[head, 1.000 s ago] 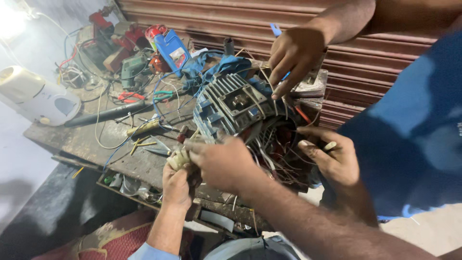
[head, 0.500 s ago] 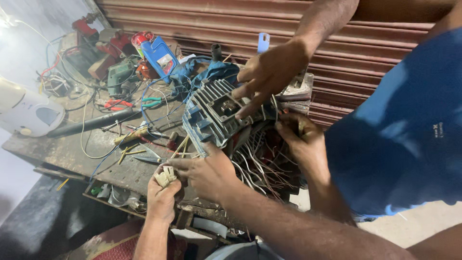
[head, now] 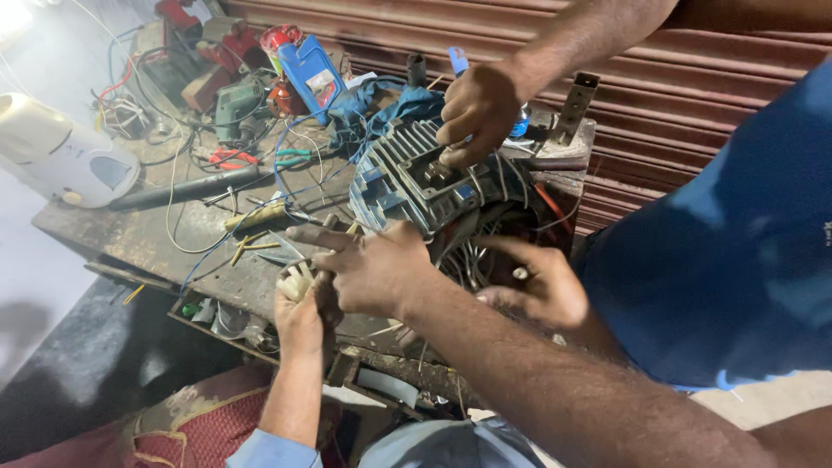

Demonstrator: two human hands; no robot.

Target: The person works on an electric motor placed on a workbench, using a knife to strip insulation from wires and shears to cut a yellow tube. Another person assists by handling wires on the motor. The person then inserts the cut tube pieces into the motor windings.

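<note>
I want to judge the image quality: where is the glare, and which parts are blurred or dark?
Head view: strong glare at the top left washes out the white appliance; the finned motor housing looks fairly sharp; the blue shirt at right is soft; the lower left lies in shadow.

Bright light is pouring in from the upper left corner of my view, washing the wall there nearly white and putting glare on the white appliance (head: 61,156) at the left edge of the workbench (head: 156,238). The bench top reads dim and warm. Deep shadow sits under the bench's near edge. The blue shirt (head: 737,251) on the right is soft and smeared; the forearm (head: 589,399) closest to me is out of focus.
</note>
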